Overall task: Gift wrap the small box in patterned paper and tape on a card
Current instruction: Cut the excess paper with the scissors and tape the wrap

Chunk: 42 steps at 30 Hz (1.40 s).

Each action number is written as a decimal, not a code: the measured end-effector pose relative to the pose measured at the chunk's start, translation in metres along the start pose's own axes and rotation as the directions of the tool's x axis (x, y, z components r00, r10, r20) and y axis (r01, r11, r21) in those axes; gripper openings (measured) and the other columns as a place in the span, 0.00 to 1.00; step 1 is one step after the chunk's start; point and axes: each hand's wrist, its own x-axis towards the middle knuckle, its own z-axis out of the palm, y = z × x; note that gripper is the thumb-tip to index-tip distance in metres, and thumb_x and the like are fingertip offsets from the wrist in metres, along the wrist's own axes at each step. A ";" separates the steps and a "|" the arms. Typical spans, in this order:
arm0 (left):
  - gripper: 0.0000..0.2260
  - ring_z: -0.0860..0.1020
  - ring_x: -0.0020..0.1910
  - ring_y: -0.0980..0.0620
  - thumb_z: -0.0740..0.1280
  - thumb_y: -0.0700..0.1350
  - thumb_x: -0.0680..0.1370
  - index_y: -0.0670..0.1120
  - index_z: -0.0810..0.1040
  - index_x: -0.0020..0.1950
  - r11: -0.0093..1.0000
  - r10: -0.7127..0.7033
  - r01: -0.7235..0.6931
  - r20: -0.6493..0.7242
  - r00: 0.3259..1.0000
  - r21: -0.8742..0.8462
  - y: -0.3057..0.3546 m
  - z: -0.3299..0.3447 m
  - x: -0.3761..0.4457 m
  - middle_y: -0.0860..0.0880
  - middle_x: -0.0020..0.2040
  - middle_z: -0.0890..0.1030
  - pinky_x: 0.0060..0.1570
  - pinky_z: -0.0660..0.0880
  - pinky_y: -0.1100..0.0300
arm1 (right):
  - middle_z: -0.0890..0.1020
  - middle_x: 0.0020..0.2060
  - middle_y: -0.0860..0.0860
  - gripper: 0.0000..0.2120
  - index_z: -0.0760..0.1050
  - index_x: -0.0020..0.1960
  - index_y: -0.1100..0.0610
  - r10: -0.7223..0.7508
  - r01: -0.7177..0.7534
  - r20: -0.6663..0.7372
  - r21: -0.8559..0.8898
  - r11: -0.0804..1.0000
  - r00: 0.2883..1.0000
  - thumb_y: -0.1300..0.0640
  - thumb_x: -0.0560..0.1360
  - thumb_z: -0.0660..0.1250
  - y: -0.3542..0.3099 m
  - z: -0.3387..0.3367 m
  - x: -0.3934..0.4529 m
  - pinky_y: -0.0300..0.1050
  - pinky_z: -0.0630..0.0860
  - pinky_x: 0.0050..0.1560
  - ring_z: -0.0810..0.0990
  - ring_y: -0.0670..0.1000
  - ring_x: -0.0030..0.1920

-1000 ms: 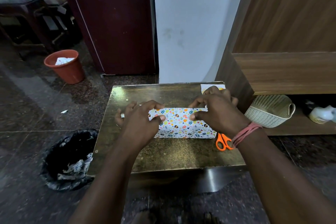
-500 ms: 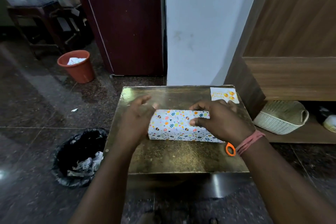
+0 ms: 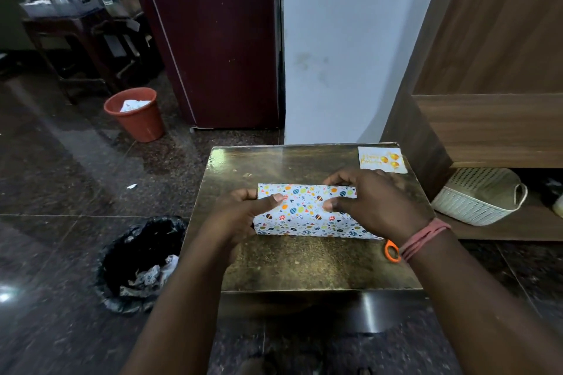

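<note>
Left hand (image 3: 236,216): grips the left end of the wrapped box (image 3: 307,210), thumb on top. Right hand (image 3: 374,201): fingers curled over the right end, thumb pressing the patterned paper. Box lies mid-desk, both ends hidden by hands. Desk (image 3: 304,265): glossy, brown-gold. Black bin bag (image 3: 137,262): on floor, left of desk, holding crumpled scraps. Woven basket (image 3: 478,195): low shelf, right. Orange bucket (image 3: 135,114): far left, paper inside. Card (image 3: 382,159): far right corner of desk, apart from box. Orange scissors (image 3: 391,251): only 1 handle loop shows, beside right wrist.
</note>
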 end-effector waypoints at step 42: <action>0.18 0.86 0.51 0.39 0.77 0.40 0.68 0.35 0.83 0.55 0.997 0.061 -0.054 0.169 0.984 -0.048 -0.008 -0.002 0.005 0.38 0.50 0.87 0.51 0.84 0.49 | 0.72 0.72 0.54 0.45 0.67 0.77 0.54 0.345 -0.241 -0.064 0.600 0.763 0.936 0.47 0.65 0.82 0.018 0.002 -0.015 0.40 0.65 0.54 0.73 0.51 0.64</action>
